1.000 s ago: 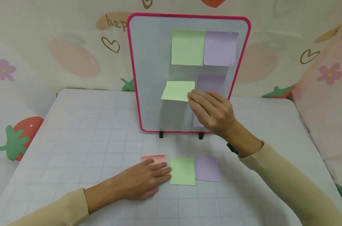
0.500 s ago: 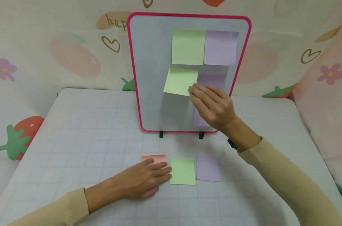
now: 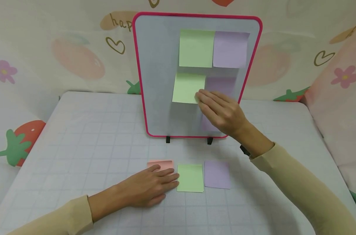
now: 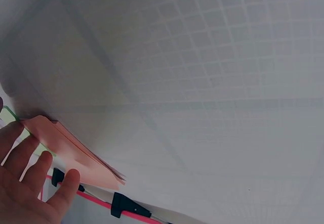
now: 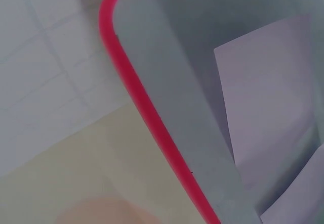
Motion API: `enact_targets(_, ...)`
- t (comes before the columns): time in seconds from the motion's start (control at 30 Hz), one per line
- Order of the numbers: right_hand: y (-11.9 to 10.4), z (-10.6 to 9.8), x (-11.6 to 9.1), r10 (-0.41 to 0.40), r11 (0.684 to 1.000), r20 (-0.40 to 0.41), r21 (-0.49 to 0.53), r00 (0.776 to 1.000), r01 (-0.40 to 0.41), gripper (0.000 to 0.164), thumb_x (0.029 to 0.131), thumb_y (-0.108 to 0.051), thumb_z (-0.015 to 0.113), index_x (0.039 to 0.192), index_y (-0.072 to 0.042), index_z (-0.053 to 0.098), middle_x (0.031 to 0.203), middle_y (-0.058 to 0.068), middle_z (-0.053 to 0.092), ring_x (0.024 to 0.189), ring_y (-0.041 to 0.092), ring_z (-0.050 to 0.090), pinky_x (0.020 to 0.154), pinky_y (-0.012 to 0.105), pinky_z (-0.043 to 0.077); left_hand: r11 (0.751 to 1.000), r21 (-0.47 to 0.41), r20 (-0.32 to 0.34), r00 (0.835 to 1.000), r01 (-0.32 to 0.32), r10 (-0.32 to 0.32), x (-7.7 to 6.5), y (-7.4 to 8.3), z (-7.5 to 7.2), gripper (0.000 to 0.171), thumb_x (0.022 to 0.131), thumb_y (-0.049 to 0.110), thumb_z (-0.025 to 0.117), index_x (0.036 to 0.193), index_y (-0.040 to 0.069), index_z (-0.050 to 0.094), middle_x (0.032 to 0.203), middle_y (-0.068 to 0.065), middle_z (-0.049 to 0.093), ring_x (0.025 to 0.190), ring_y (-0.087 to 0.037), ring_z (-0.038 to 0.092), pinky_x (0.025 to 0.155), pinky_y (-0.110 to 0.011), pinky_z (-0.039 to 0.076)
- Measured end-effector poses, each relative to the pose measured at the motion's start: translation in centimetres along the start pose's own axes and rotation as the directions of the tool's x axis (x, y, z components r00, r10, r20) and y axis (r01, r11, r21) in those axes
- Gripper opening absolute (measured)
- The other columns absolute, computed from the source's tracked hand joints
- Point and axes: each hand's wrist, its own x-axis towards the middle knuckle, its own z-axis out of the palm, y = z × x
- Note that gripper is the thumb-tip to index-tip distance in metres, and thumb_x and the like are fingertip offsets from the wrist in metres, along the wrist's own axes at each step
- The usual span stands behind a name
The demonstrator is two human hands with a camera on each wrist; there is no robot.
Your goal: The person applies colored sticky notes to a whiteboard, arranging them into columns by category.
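My right hand pinches a light green sticky note by its right side, held against or just before the whiteboard. Above it on the board are a green sticky note and a purple one beside that. Another purple sticky note, partly behind my right hand, is level with the held one; a lower purple note is mostly covered. The right wrist view shows a purple note but no hand. With fingers spread, my left hand rests on a pink sticky note pad.
Right of the pink pad lie a green sticky note pad and a purple sticky note pad on the white gridded tabletop. The pink-rimmed board stands on small black feet, with a patterned cloth behind.
My right hand has raised the green sticky note up the board from a tilted, foreshortened pose; it now faces forward more squarely. The left hand has stayed still.
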Motion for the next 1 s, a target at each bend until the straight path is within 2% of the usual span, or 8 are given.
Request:
enact_targets(0.4, 0.3, 0.2, -0.5, -0.043, 0.999, 0.042, -0.031, 0.998, 0.044, 0.015, 0.084, 0.011, 0.071, 0.097, 0.005, 0.069, 0.106, 0.014, 0.074, 0.098, 0.026, 0.072, 0.085, 0.036, 0.057, 1.000, 0.005, 0.016, 1.000, 0.009, -0.009, 0.0, 0.0, 0.0, 0.045, 0.096, 0.031, 0.058, 0.138, 0.017, 0.059, 0.143, 0.001, 0.055, 0.134, -0.019, 0.048, 0.100, -0.046, 0.046)
enact_targets(0.77, 0.5, 0.2, -1.0, -0.061, 0.998, 0.077, -0.016, 0.995, 0.062, 0.012, 0.085, 0.012, 0.069, 0.095, 0.006, 0.067, 0.107, 0.015, 0.074, 0.099, 0.026, 0.071, 0.086, 0.036, 0.056, 1.000, -0.010, -0.051, 0.998, -0.028, 0.027, 0.3, -0.1, -0.1, 0.041, 0.095, 0.029, 0.059, 0.133, 0.013, 0.062, 0.139, -0.003, 0.057, 0.130, -0.020, 0.051, 0.096, -0.043, 0.048)
enact_targets(0.9, 0.5, 0.2, -1.1, -0.054, 0.998, 0.079, -0.018, 0.995, 0.056, 0.013, 0.085, 0.012, 0.069, 0.095, 0.005, 0.067, 0.107, 0.014, 0.074, 0.099, 0.026, 0.071, 0.086, 0.036, 0.056, 0.999, -0.011, -0.101, 0.994, -0.039, 0.038, 0.9, -0.5, -1.0, 0.038, 0.094, 0.025, 0.059, 0.129, 0.011, 0.063, 0.136, -0.005, 0.059, 0.128, -0.020, 0.054, 0.098, -0.040, 0.048)
enact_targets(1.0, 0.5, 0.3, -1.1, -0.049, 0.998, 0.082, -0.026, 0.995, 0.052, 0.013, 0.085, 0.012, 0.069, 0.095, 0.005, 0.067, 0.107, 0.014, 0.074, 0.099, 0.026, 0.071, 0.086, 0.036, 0.056, 1.000, -0.008, -0.134, 0.991, -0.002, 0.000, 1.5, -1.2, -2.6, 0.036, 0.095, 0.025, 0.060, 0.128, 0.011, 0.065, 0.135, -0.005, 0.062, 0.125, -0.020, 0.057, 0.100, -0.039, 0.048)
